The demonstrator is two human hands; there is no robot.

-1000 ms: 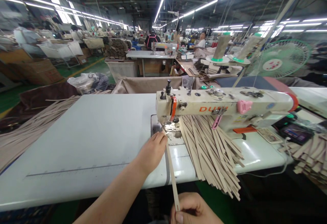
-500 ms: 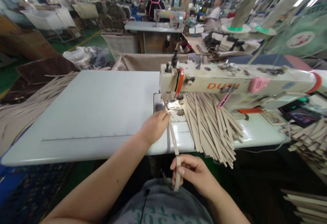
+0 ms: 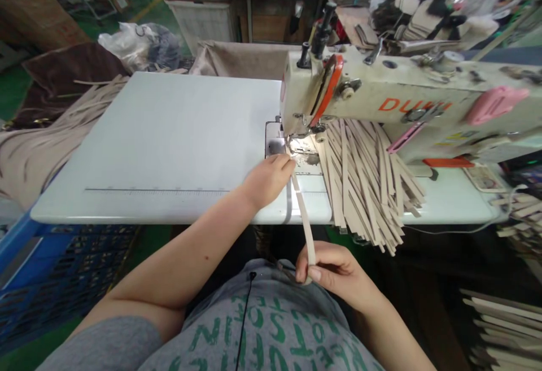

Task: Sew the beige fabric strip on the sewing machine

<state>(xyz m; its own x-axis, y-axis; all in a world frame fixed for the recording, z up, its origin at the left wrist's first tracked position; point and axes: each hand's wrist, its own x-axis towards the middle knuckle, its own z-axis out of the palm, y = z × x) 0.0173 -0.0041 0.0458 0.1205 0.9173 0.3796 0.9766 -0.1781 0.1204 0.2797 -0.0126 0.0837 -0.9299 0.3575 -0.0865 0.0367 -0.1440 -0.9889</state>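
Observation:
A narrow beige fabric strip (image 3: 305,221) runs from under the presser foot of the sewing machine (image 3: 372,91) down past the table's front edge. Close in front of the needle plate (image 3: 308,166), my left hand (image 3: 271,178) presses the strip with its fingers together. My right hand (image 3: 334,272) pinches the strip's lower part between thumb and fingers, just above my lap. The tail of the strip behind those fingers is mostly hidden. Light from the machine falls on the stitching spot.
Many beige strips (image 3: 366,190) lie under the machine arm and overhang the front edge. More strips (image 3: 76,114) are heaped left of the white table (image 3: 182,134). A blue crate (image 3: 63,280) stands below left. Further strips (image 3: 506,326) sit at lower right.
The view has tilted down and come closer to the machine. Both hands keep their hold; a longer stretch of strip now shows between them.

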